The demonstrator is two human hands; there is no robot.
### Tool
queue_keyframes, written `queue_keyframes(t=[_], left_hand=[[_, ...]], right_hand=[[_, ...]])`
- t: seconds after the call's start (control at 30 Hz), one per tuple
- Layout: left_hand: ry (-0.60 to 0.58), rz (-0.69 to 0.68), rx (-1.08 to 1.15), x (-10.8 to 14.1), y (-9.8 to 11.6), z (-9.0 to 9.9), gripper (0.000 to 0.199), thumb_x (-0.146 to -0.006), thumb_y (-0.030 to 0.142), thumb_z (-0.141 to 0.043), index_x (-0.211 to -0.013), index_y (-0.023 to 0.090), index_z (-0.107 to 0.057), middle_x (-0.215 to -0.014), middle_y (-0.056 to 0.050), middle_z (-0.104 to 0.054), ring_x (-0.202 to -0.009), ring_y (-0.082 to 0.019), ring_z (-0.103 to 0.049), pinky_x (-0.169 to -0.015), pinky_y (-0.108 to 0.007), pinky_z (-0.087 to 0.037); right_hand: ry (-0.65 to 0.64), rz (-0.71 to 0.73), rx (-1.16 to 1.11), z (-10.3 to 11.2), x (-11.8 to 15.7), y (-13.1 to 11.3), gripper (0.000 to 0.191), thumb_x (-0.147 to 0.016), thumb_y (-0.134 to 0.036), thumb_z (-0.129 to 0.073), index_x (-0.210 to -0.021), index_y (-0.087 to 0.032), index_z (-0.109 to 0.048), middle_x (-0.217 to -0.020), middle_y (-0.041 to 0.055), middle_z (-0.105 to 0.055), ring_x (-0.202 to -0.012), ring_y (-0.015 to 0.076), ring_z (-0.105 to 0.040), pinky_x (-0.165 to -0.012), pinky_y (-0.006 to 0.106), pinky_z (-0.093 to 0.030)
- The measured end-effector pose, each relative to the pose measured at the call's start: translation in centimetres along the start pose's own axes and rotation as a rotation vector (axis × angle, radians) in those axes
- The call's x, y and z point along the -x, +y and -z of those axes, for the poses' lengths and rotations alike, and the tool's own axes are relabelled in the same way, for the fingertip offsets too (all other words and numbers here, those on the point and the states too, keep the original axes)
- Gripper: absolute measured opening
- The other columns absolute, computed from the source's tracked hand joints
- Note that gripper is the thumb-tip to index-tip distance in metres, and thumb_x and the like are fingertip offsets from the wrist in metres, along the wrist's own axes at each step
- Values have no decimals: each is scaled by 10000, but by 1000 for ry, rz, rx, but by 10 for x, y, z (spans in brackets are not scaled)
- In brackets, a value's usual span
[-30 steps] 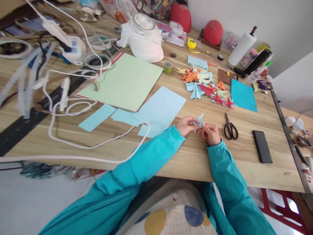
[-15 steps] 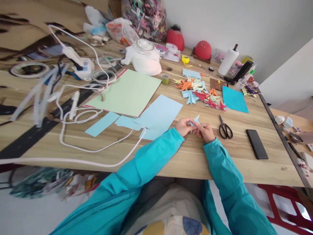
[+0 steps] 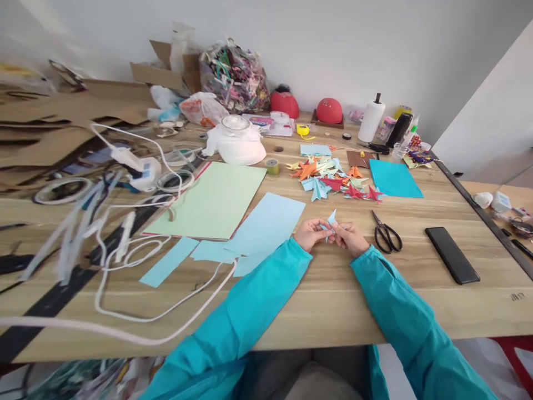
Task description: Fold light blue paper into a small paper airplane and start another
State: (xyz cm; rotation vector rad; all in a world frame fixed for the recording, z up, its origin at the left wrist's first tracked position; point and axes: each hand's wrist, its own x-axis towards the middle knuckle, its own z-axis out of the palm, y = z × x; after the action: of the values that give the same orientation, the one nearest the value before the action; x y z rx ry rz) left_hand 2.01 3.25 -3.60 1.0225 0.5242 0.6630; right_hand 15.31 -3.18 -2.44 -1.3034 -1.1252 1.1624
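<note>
Between my two hands is a small folded light blue paper [image 3: 332, 217], its pointed tip standing up above the fingers. My left hand [image 3: 311, 234] pinches it from the left, and my right hand [image 3: 350, 237] holds its other side with thumb and fingers. The fingertips hide its lower part. Just behind lies a heap of folded paper pieces [image 3: 333, 180] in orange, red, blue and pale green. Light blue sheets [image 3: 268, 225] lie left of my left hand, partly against a pale green sheet [image 3: 212, 200].
Black scissors [image 3: 387, 236] and a black phone [image 3: 452, 255] lie to the right. A turquoise sheet [image 3: 395, 178] is behind them. White cables [image 3: 166, 340], tape rolls [image 3: 62, 190] and a power adapter [image 3: 145, 173] cover the left side. A white bag [image 3: 239, 145] stands at the back.
The camera view has tilted up, so the tabletop things appear lower and more of the wall shows. Both hands still hold the folded light blue paper.
</note>
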Motion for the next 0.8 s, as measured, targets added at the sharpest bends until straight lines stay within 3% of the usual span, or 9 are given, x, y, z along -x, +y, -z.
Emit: queue_keyframes(t=[0.17, 0.43, 0.63, 0.8], left_hand=[[34, -33, -19, 7, -1, 1, 361, -506, 334, -824, -671, 119, -586, -543, -46, -673, -492, -166, -633, -527, -274, -499], [53, -16, -11, 12, 5, -1, 350, -510, 330, -825, -632, 130, -565, -520, -29, -655, -448, -147, -604, -456, -247, -478], [71, -27, -108, 14, 5, 1, 333, -536, 342, -809, -652, 137, -573, -551, -30, -662, -473, -149, -614, -474, -247, -487], [128, -55, -184, 15, 3, 3, 321, -547, 359, -800, -674, 146, -595, -547, -18, -657, -510, -148, -624, -541, -263, -513]], right_hand=[[-8, -41, -61, -2, 4, 2, 585, -702, -651, -545, -381, -163, -510, -337, -10, -481, -289, 54, -359, -323, 199, -257], [-5, -130, -219, -4, 5, 5, 679, -725, -762, -333, -505, -155, -544, -422, 16, -537, -337, 78, -424, -349, 204, -284], [-29, -106, -280, -4, 6, 5, 558, -729, -680, -452, -535, -161, -525, -430, 4, -546, -333, 76, -414, -352, 206, -279], [18, -45, -148, -9, 7, 0, 514, -703, -651, -534, -545, -162, -553, -425, -17, -526, -344, 71, -424, -353, 199, -303]])
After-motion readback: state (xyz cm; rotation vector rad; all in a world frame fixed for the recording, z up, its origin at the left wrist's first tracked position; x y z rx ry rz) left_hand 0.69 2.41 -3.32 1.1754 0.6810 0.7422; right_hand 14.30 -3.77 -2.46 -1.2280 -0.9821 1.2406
